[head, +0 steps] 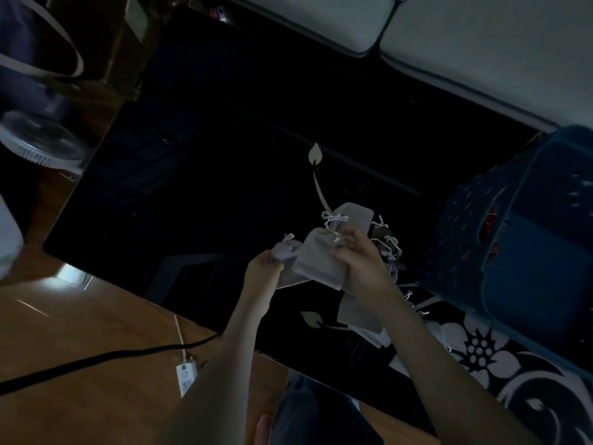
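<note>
Pouches held in both hands above rug

Left hand point(263, 268) curls round the bottom edge of a small grey pouch point(286, 252) – its tied white cord sticks up at the top. Right hand point(361, 263) pinches the corded neck of a larger grey pouch point(316, 263), fingers bent over the opening, thumb side tucked against the cloth. The two pouches touch edge to edge between the hands, both lifted off the floor.

Just behind and below them lies a loose pile of pouches point(359, 311) on the dark flowered rug point(481, 351) – same grey cloth, white cords showing.

Blue basket point(529, 239) stands on the rug just right of the pile. Pale sofa point(465, 43) runs along the far edge. On the wooden floor point(96, 316) to the left, a white power strip point(185, 377) lies near a black cable point(96, 361).
</note>
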The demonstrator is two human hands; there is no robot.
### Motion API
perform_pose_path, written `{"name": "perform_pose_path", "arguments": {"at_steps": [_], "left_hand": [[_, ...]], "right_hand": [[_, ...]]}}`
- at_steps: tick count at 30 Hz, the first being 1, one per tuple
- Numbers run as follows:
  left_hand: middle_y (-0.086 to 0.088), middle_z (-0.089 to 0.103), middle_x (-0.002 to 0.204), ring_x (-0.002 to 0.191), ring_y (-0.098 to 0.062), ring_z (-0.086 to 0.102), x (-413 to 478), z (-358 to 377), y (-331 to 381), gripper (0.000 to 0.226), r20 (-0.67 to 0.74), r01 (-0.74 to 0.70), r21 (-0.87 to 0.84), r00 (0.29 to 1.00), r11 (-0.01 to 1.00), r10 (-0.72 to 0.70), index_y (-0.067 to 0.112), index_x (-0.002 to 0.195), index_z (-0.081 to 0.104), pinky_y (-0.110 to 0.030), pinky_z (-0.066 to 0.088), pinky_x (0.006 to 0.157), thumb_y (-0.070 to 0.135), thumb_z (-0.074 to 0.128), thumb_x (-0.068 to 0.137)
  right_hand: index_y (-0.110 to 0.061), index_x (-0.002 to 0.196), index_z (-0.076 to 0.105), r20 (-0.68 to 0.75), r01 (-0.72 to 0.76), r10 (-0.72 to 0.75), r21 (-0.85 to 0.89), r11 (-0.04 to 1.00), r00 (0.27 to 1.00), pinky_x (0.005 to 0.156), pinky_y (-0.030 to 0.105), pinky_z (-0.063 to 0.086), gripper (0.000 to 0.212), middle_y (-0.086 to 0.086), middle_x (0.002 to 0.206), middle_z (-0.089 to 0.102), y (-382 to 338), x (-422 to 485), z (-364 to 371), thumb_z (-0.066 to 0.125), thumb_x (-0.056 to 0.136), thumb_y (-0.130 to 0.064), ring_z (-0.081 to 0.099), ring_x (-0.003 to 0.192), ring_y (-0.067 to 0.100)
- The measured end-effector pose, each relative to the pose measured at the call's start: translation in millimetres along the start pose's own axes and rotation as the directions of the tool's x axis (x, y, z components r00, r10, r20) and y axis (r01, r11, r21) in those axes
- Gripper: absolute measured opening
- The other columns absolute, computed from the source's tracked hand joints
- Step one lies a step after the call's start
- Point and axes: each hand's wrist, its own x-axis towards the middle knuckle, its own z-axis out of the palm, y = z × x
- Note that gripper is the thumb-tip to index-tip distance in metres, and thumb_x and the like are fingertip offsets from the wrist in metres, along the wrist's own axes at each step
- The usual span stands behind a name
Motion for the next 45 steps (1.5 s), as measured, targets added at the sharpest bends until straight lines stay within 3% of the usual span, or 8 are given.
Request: {"name": "perform_pose_path", "arguments": {"at_steps": [9,16,27,32,37,40,43,45], "left_hand": [[-0.014,0.066,0.089,0.091,-0.030,0.064,-3.7,18.4,19.2,0.027,0.248,0.002,-0.039,0.969,0.999,0.008,-0.002,0.103,0.063,-0.040,0.050,0.082,-0.004,0.039,0.090],[-0.007,0.071,0.098,0.090,-0.016,0.069,-11.3,35.1,15.3,0.042,0.401,0.064,-0.197,0.916,0.978,0.021,0.010,0.107,0.064,-0.032,0.054,0.081,0.041,0.036,0.100],[-0.008,0.069,0.107,0.102,-0.021,0.066,-1.8,28.5,7.9,0.021,0.379,-0.043,-0.133,0.921,0.990,0.091,0.011,0.114,0.062,-0.027,0.053,0.083,0.018,0.048,0.099],[-0.005,0.068,0.096,0.086,-0.015,0.066,3.1,23.3,7.7,0.017,0.187,-0.024,-0.143,0.981,0.989,0.051,0.018,0.099,0.064,-0.025,0.053,0.072,0.013,0.047,0.099],[-0.014,0.066,0.105,0.098,-0.026,0.064,8.4,22.7,5.4,0.019,0.160,0.076,-0.136,0.986,0.988,-0.053,0.008,0.110,0.062,-0.043,0.049,0.093,0.016,0.051,0.097],[-0.011,0.065,0.099,0.090,-0.023,0.065,8.6,26.2,2.8,0.017,0.146,0.101,-0.189,0.987,0.977,-0.074,0.009,0.110,0.060,-0.034,0.053,0.078,0.016,0.051,0.097],[-0.010,0.067,0.097,0.087,-0.020,0.066,9.0,27.7,-0.9,0.014,0.124,0.095,-0.231,0.990,0.968,-0.067,0.011,0.103,0.063,-0.027,0.051,0.071,0.016,0.052,0.097],[-0.009,0.068,0.095,0.085,-0.018,0.066,9.0,29.1,-1.6,0.015,0.102,0.095,-0.289,0.992,0.953,-0.068,0.009,0.104,0.064,-0.026,0.051,0.069,0.015,0.051,0.097]], "right_hand": [[-0.017,0.099,0.055,-0.149,-0.090,0.016,-0.506,0.858,0.989,0.064,0.022,0.042,0.005,-0.005,0.086,0.058,6.5,6.0,0.9,0.056,0.094,-0.015,0.057,0.081,0.015],[-0.018,0.094,0.052,-0.176,-0.089,-0.018,-0.581,0.809,0.984,0.053,0.020,0.041,0.008,-0.002,0.072,0.056,20.5,5.5,-1.3,0.055,0.095,-0.025,0.053,0.061,0.008],[-0.017,0.098,0.062,0.108,0.126,-0.070,-0.699,0.704,0.992,0.078,0.030,0.044,0.016,0.001,0.097,0.054,6.8,23.6,-10.5,0.057,0.090,-0.004,0.054,0.091,0.017],[-0.030,0.124,0.052,-0.035,0.101,-0.152,-0.598,0.795,0.988,0.093,0.026,0.037,0.051,-0.011,0.120,0.048,-22.2,37.9,-14.1,0.052,0.085,0.002,0.043,0.115,0.012],[-0.019,0.149,0.017,-0.241,-0.218,-0.186,-0.967,0.135,0.953,0.102,0.038,0.027,0.074,0.007,0.146,0.033,-17.9,56.4,-23.8,0.056,0.087,-0.008,0.030,0.128,0.028],[-0.014,0.135,0.039,-0.251,-0.256,-0.205,-0.967,0.004,0.946,0.100,0.036,0.028,0.051,0.009,0.134,0.041,-7.8,58.4,-26.0,0.053,0.086,-0.006,0.034,0.123,0.027],[-0.010,0.116,0.056,-0.196,-0.176,-0.232,-0.979,0.104,0.953,0.093,0.036,0.031,0.027,0.010,0.120,0.048,-6.3,55.8,-31.9,0.050,0.090,-0.012,0.039,0.115,0.029],[-0.008,0.102,0.058,-0.238,-0.126,-0.200,-0.882,0.454,0.950,0.082,0.034,0.039,0.014,0.009,0.099,0.056,-9.8,48.8,-39.6,0.050,0.091,-0.009,0.050,0.100,0.026]]}}
